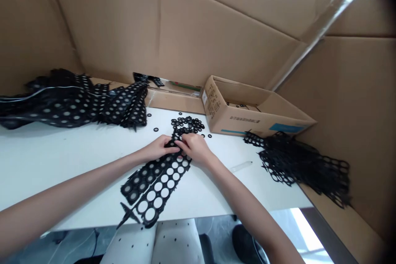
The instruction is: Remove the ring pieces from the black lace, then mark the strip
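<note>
A black rubber sheet [145, 177] with rows of round rings lies slantwise on the white table, its far end between my hands. My left hand [157, 148] pinches its left edge. Fingers curled, my right hand [196, 148] grips the same far end from the right, thumb close to the left one. Along the sheet's right side runs a strip of punched-out holes [161, 186], through which white shows. Just beyond my hands sits a small heap of loose black rings [193, 123]. My fingertips partly hide the rubber they hold.
A pile of dotted black sheets [71, 105] lies at the left. An open cardboard box [241, 117] stands at the back right, near a heap of holed black scraps [297, 165]. A clear pen-like stick [241, 166] lies right of my hand. Cardboard walls [185, 29] surround the table.
</note>
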`<state>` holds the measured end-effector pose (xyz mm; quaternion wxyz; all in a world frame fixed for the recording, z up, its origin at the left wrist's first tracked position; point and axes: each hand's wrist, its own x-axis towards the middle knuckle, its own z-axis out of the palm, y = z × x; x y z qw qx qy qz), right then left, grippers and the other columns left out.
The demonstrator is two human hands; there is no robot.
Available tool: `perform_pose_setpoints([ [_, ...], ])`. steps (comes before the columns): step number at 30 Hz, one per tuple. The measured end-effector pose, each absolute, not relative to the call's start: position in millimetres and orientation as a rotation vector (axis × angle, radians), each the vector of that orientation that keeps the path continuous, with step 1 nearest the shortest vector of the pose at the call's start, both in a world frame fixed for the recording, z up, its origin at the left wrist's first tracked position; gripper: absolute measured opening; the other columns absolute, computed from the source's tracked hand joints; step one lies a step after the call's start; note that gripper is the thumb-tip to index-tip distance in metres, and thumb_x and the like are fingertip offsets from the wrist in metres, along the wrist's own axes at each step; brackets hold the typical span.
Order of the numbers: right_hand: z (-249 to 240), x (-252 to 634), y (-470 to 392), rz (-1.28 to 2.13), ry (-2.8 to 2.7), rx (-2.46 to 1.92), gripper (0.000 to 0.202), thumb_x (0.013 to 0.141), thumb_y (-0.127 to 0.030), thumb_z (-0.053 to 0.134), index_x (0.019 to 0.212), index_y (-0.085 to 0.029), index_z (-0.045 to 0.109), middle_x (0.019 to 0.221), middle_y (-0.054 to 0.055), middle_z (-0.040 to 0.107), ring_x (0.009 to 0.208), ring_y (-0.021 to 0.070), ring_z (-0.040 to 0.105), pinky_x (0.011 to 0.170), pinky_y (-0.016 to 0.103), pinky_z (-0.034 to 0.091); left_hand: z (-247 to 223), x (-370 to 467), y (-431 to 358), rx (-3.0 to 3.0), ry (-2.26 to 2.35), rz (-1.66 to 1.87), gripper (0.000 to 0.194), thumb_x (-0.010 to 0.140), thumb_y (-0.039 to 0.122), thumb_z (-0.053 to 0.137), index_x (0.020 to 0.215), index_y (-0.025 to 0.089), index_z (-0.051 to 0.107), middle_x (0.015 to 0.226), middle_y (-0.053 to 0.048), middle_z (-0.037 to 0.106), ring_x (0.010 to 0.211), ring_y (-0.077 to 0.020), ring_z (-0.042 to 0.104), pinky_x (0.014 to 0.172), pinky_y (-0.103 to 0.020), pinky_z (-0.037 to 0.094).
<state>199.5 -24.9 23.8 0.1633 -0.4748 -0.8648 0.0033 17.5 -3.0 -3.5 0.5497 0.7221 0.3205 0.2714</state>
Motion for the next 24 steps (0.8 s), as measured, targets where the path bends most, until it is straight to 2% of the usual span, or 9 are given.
perform_pose_setpoints([
  [4,27.8,197.4,-25.4,0.01,-2.487,-1.423,0.049,0.086,-0.06,0.038,0.078,-0.016,0.057,0.068,0.004,0.06,0.06,0.0136,0.05,0.056,0.025,0.025,-4.9,16.3,-2.2,1.803,0.841,0.654,0.026,0.076,0.039,0.06,0.073,0.013,0.067,0.071,-0.001,0.068,0.065,-0.0159,0.058,0.062,-0.024,0.043],
  [6,29.0,196.7,-25.2,0.036,-2.497,-1.43,0.051,0.085,-0.062,0.038,0.078,-0.015,0.058,0.068,0.004,0.061,0.061,0.0139,0.05,0.056,0.025,0.025,-6.1,15.5,-1.3,1.81,0.853,0.659,0.025,0.075,0.038,0.061,0.07,0.014,0.066,0.067,0.0,0.067,0.063,-0.0153,0.058,0.06,-0.024,0.043],
  [9,28.7,196.4,-24.9,0.173,-2.485,-1.356,0.047,0.09,-0.055,0.037,0.075,-0.015,0.057,0.067,0.004,0.061,0.06,0.0127,0.05,0.057,0.024,0.025,-7.7,13.5,-0.3,1.783,0.841,0.63,0.023,0.074,0.038,0.063,0.071,0.015,0.067,0.069,-0.001,0.068,0.065,-0.016,0.059,0.062,-0.024,0.046],
  [13,23.8,197.7,-24.2,0.53,-2.374,-1.149,0.039,0.095,-0.038,0.035,0.069,-0.016,0.054,0.061,-0.001,0.059,0.058,0.0098,0.048,0.059,0.022,0.029,-7.2,11.1,-0.7,1.663,0.798,0.575,0.022,0.074,0.036,0.065,0.077,0.015,0.068,0.071,-0.003,0.07,0.071,-0.0188,0.064,0.07,-0.027,0.05],
  [15,19.2,197.4,-23.7,0.707,-2.231,-1.07,0.04,0.095,-0.038,0.035,0.066,-0.016,0.053,0.058,-0.002,0.056,0.057,0.0094,0.047,0.06,0.022,0.031,-6.0,10.8,-1.3,1.616,0.768,0.565,0.024,0.073,0.037,0.066,0.081,0.014,0.069,0.074,-0.004,0.071,0.072,-0.0197,0.065,0.072,-0.029,0.051],
  [20,5.1,187.2,-19.6,1.114,-1.554,-1.042,0.045,0.089,-0.053,0.036,0.061,-0.018,0.041,0.054,-0.004,0.046,0.049,0.0101,0.043,0.051,0.022,0.033,-6.3,11.4,-1.6,1.5,0.775,0.627,0.027,0.072,0.037,0.068,0.086,0.015,0.068,0.077,-0.006,0.071,0.066,-0.0189,0.064,0.067,-0.031,0.053],
  [24,-0.9,189.2,-4.1,1.116,-1.131,-1.079,0.047,0.084,-0.06,0.039,0.06,-0.02,0.035,0.052,-0.005,0.04,0.044,0.0086,0.036,0.044,0.021,0.03,-10.6,10.9,-0.2,1.383,0.772,0.661,0.024,0.069,0.036,0.071,0.081,0.016,0.067,0.074,-0.004,0.07,0.065,-0.0188,0.064,0.065,-0.031,0.053],
])
